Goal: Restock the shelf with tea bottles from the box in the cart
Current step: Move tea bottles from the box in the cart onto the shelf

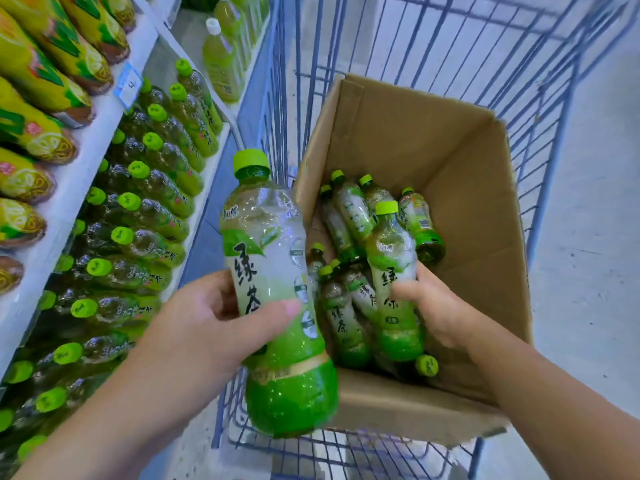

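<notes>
1. The left hand (207, 320) grips a green tea bottle (273, 271) round its lower label, thumb across the front and fingers behind. The bottle is raised cap-up between the shelf (86, 161) and the cardboard box (450, 168), over the near left corner of the wire cart (381, 36).
2. The right hand (433, 306) is inside the box, fingers wrapped round the middle of a second green tea bottle (391, 271), which stands cap-up among the loose bottles (346, 216) lying on the box floor.
3. Handling, as a judgement: each bottle looks full, so it should have some weight for one hand. The thin clear plastic probably gives a little under pressure, and the glossy sleeve may be slippery. The waisted middle where both hands sit now is the sound place to hold, better than the cap or the wide base.
4. Looks: a bright green screw cap, a clear upper body with a ridged surface, a white-and-green label with a leaf and large dark characters, and a solid green base.
5. On the shelf at left, rows of matching bottles (145, 202) show their green caps outward, below a tier of yellow-labelled bottles (41, 81) and a price tag (128, 84).
</notes>
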